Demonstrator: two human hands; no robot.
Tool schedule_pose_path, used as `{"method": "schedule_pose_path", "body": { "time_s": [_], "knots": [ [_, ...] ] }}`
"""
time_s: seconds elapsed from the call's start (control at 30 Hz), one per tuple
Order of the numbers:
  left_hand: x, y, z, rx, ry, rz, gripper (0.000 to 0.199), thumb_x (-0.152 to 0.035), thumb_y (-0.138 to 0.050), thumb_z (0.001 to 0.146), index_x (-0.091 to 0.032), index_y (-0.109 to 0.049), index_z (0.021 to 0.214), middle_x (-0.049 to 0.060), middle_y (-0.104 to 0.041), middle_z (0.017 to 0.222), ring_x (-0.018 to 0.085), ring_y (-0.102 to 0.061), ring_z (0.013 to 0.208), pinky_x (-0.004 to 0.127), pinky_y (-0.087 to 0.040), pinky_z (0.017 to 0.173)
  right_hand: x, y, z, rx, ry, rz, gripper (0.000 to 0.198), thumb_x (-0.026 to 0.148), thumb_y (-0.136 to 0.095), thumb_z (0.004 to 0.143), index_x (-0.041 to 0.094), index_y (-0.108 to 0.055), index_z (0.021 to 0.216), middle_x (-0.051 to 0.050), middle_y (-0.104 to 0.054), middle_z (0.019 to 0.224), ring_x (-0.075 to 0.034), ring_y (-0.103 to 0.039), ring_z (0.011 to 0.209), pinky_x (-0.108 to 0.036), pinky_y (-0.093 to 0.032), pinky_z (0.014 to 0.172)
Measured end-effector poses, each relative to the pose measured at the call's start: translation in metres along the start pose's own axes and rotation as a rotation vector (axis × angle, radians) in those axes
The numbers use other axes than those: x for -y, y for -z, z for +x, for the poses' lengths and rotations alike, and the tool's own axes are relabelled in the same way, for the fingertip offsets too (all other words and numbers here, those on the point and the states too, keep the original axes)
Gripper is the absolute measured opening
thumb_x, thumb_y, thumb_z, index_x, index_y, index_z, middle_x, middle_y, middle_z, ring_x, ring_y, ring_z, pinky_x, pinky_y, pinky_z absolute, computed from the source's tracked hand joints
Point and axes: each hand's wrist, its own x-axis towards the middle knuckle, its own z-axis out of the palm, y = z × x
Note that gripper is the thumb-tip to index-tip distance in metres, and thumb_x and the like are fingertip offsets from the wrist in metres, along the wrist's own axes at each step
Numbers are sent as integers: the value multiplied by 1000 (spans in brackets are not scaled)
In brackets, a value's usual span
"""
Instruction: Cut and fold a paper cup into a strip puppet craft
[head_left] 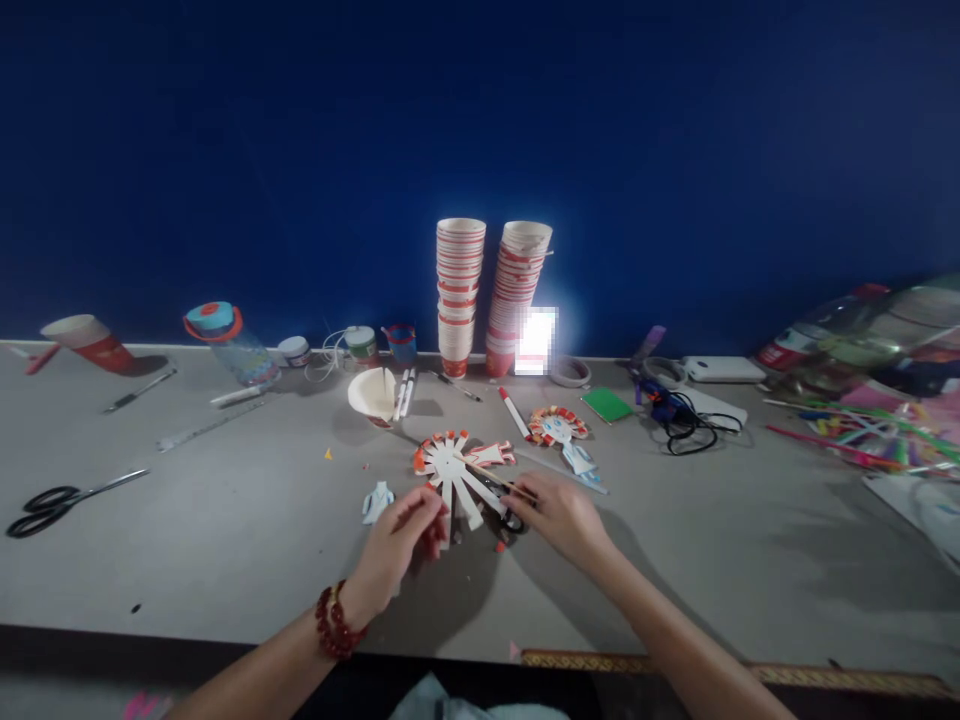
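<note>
A white paper cup cut into spread strips (448,466), some with curled orange ends, lies in front of me. My left hand (409,535), wearing a red bead bracelet, has its fingers closed at one strip on the near left side. My right hand (562,515) pinches a thin wooden stick (487,473), whose far end points at the middle of the cut cup. Black-handled scissors (514,520) lie partly hidden under the strips and my right hand. Beside the cup are a small red-outlined paper dress (489,455) and a blue-outlined paper cutout (377,502).
Two tall stacks of paper cups (460,290) (517,290) stand by the blue wall. A paper doll (559,430), a marker (514,413) and a green pad (606,405) lie beyond my right hand. Other scissors (75,500) and a bottle (236,345) are left; bottles and colourful sticks (862,430) are right.
</note>
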Motion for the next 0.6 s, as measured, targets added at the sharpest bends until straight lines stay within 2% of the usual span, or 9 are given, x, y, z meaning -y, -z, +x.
{"method": "schedule_pose_path", "body": {
  "time_s": [0.1, 0.17, 0.23, 0.4, 0.6],
  "knots": [
    [12, -13, -8, 134, 197, -141, 30, -46, -62, 84, -16, -58, 86, -2, -60, 65, 7, -50, 44, 18, -38, 43, 10, -8, 3, 51, -8, -73, 20, 38, -65, 85, 19, -63, 93, -4, -67, 96, -21, -63, 83, -27, -40, 65],
    [19, -23, -13, 187, 300, -211, 33, -46, -67, 78, -17, -57, 90, -2, -61, 68, 7, -48, 41, 19, -37, 40, 13, -12, 5, 84, -16, -85, 16, 31, -66, 83, 20, -62, 94, -3, -66, 97, -21, -63, 83, -26, -40, 66],
    [24, -30, -15, 187, 275, -227, 38, -44, -69, 76, -17, -57, 100, 0, -64, 79, 7, -53, 45, 20, -40, 42, 14, -14, 6, 88, -14, -82, 11, 28, -63, 83, 20, -61, 90, -2, -66, 93, -20, -62, 81, -26, -39, 65],
    [25, -45, -12, 160, 317, -314, 39, -42, -69, 78, -18, -58, 106, 6, -64, 102, 8, -58, 55, 21, -42, 46, 22, -14, 7, 80, -64, -43, 11, 28, -58, 86, 20, -60, 80, -1, -66, 84, -18, -62, 76, -25, -36, 62],
    [26, -50, -6, 137, 280, -429, 39, -39, -69, 80, -21, -57, 113, 3, -61, 97, 8, -57, 58, 21, -44, 52, 28, -12, 9, 122, -151, 48, 10, 30, -61, 84, 21, -58, 87, 1, -68, 80, -17, -62, 71, -23, -32, 58]
  ]
}}
